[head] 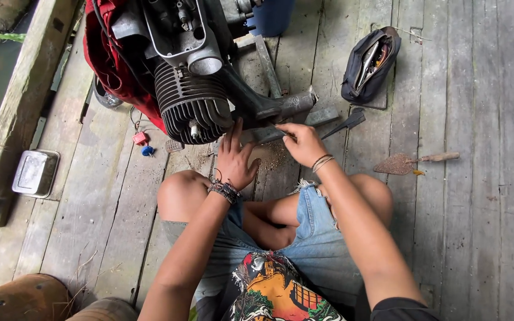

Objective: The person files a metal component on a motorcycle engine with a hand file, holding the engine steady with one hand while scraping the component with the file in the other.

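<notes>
Head: engine [194, 107] above left hand [234, 159]

engine [191, 89] blocking ahead, bare planks [483, 226] free rightward past rusty trowel [408, 162]

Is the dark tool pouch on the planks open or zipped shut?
Open. The tool pouch lies on the wooden floor with its top gaping, and metal tools show inside the opening.
</notes>
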